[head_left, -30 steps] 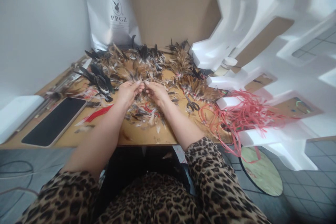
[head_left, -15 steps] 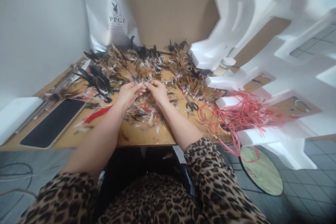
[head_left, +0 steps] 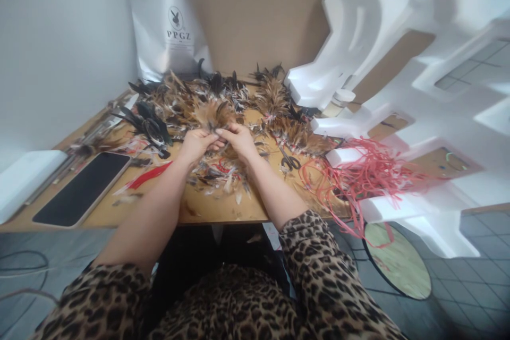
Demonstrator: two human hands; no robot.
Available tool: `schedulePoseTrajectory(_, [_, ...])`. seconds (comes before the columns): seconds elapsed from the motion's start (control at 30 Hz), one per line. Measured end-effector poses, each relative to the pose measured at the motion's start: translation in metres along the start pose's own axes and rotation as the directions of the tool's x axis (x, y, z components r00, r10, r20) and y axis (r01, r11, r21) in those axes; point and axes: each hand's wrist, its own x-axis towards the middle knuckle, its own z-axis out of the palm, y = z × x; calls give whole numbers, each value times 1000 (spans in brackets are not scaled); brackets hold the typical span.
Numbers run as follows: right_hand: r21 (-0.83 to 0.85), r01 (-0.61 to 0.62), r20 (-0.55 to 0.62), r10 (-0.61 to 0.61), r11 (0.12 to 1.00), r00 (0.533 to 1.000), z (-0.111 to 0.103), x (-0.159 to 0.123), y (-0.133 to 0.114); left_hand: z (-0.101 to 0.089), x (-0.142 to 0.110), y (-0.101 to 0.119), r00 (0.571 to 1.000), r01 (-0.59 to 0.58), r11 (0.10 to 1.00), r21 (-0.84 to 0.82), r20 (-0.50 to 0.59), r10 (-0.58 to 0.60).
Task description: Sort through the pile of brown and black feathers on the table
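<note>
Between my two hands, over the middle of the table, a bunch of brown feathers (head_left: pixel 214 112) fans out away from me. My left hand (head_left: pixel 198 144) is closed on its base from the left. From the right, my right hand (head_left: pixel 238 141) pinches the same base, thumb and fingers pressed together. The fingertips nearly meet, and they cover the lower ends of the quills. Below the hands lie loose feathers (head_left: pixel 227 183) and bits of red strip. Dark feathers (head_left: pixel 149 125) rest left of my left hand.
A phone (head_left: pixel 83 188) and red strips (head_left: pixel 149 174) lie at left. Right of my hands are scissors (head_left: pixel 290 160), more feather bunches (head_left: pixel 274 95) and tangled pink ribbon (head_left: pixel 370 170) over white foam pieces (head_left: pixel 398 207). A silver bag (head_left: pixel 159 21) stands behind. A round stool (head_left: pixel 398 260) is below right.
The feather bunch now stands more upright and spreads wider above my fingers. My right hand's fingers have shifted slightly over its base, and both hands remain in nearly the same place.
</note>
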Motion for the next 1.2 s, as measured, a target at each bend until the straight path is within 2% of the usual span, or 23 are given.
schedulePoseTrajectory(0.13, [1, -17, 16, 17, 1000, 1000, -4, 1, 0, 0, -3, 1, 999, 13, 998, 68, 50, -16])
schedulePoseTrajectory(0.37, [-18, -36, 119, 38, 999, 992, -10, 1, 1, -2, -4, 6, 989, 21, 982, 188, 140, -48])
schedulePoseTrajectory(0.57, [-106, 10, 111, 2, 994, 994, -3, -1, 7, -1, -1, 1, 996, 25, 976, 217, 77, -42])
schedulePoseTrajectory(0.73, [-141, 6, -37, -11, 990, 999, 2, 2, 16, 1, -1, -4, 998, -13, 980, 201, 68, -1])
schedulePoseTrajectory(0.93, [-83, -4, -95, -4, 997, 995, 7, -1, 15, 3, -2, -5, 998, -18, 986, 164, 61, 8])
schedulePoseTrajectory(1.07, [-86, -42, -63, 37, 995, 997, 6, -1, 10, 3, -4, -1, 999, 17, 988, 156, 40, -23])
schedulePoseTrajectory(1.2, [-159, -46, -12, 45, 986, 999, -7, 1, -2, -3, 0, 2, 996, 14, 999, 33, -86, -11])
